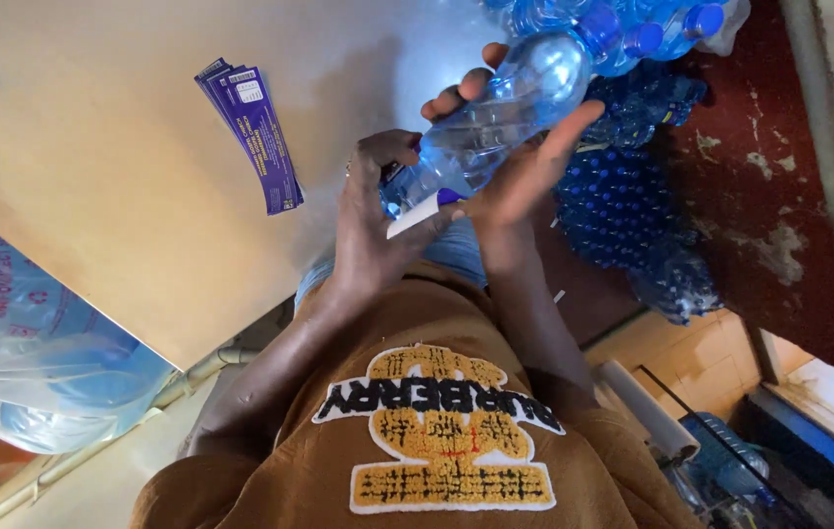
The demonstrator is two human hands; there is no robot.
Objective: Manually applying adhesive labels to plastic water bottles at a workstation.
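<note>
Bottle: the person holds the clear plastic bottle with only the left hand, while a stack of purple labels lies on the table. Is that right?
Not quite. The head view shows both hands on the bottle: the left hand at its lower end and the right hand around its body. The labels do lie on the table.

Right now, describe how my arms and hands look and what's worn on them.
Both arms are bare along the forearms, with no gloves or watch. The left hand seems to wear a small ring; the right hand shows none. They come out of a tan-brown shirt with a stitched yellow, black and white patch.
</note>
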